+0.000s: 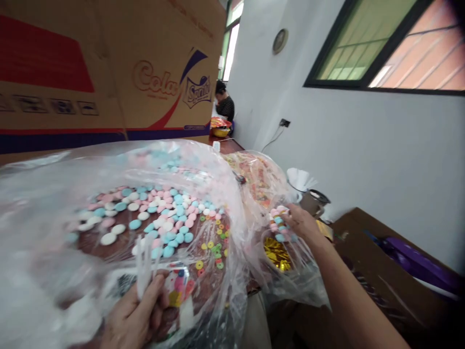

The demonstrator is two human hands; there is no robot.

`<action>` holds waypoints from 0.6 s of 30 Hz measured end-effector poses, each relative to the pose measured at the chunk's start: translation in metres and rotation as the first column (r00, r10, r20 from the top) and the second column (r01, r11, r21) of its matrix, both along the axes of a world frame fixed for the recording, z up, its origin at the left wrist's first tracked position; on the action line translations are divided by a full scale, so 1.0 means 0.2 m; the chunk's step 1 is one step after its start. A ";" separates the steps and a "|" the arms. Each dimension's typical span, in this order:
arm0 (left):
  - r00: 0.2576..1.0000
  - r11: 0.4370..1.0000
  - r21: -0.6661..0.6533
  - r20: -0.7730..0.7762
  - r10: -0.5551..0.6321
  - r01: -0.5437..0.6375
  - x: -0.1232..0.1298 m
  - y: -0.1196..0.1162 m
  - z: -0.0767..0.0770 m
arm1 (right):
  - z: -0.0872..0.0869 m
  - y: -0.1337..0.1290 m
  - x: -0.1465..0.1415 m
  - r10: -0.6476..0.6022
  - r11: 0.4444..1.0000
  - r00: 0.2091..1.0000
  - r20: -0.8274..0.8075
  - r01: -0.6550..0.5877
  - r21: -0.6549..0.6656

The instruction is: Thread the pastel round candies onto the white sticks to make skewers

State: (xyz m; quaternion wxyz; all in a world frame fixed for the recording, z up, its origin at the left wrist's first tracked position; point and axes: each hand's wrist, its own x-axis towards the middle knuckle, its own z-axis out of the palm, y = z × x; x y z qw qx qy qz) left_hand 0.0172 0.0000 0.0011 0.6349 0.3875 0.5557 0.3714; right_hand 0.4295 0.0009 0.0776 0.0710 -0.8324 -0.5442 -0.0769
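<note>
My left hand [136,310] is closed round a few slim white sticks [143,266] that point upward. By its fingers is a small clear packet with a colourful print [178,286]; I cannot tell if it is gripped too. Beyond lie many pink, white and blue tablet candies [160,211] inside a large clear plastic bag [236,218], with small coloured ring candies [218,247] to their right. My right hand [300,220] reaches to the right, its fingers closed against a cluster of pink, white and blue candies [279,224]. Gold foil ties [278,254] lie just below it.
A tall cardboard box [109,72] stands at the back left. Behind my right hand are a bag of wrapped items [257,174] and a dark cup [316,201]. More cardboard [366,242] and a purple object [417,261] are at right. A person [225,104] sits far back.
</note>
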 end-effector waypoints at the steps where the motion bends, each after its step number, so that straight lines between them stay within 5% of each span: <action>1: 0.998 1.000 0.008 0.054 0.020 -0.021 0.00 0.00 0.00 | 0.00 0.01 -0.03 0.017 0.998 0.999 0.043 -0.019 0.060; 4: 0.999 0.999 0.024 0.038 0.027 -0.028 0.00 0.01 -0.02 | 0.03 0.06 -0.22 0.155 0.937 0.986 0.062 -0.166 0.308; 6: 1.000 0.998 0.053 0.006 0.031 -0.031 -0.01 0.01 -0.04 | 0.05 0.09 -0.45 0.341 0.871 0.937 -0.074 -0.285 0.399; 10: 0.999 0.994 0.110 -0.042 -0.026 0.031 -0.03 0.01 -0.05 | 0.02 0.09 -1.01 0.618 0.784 0.598 -0.510 -0.514 0.347; 14: 0.998 0.990 0.131 0.015 -0.055 0.052 -0.03 0.00 0.00 | -0.08 0.10 -1.37 0.578 0.775 0.373 -0.726 -0.529 0.345; 18: 0.999 0.995 0.096 0.029 -0.044 0.041 -0.03 0.00 0.03 | -0.13 0.14 -1.44 0.493 0.831 0.279 -0.824 -0.432 0.350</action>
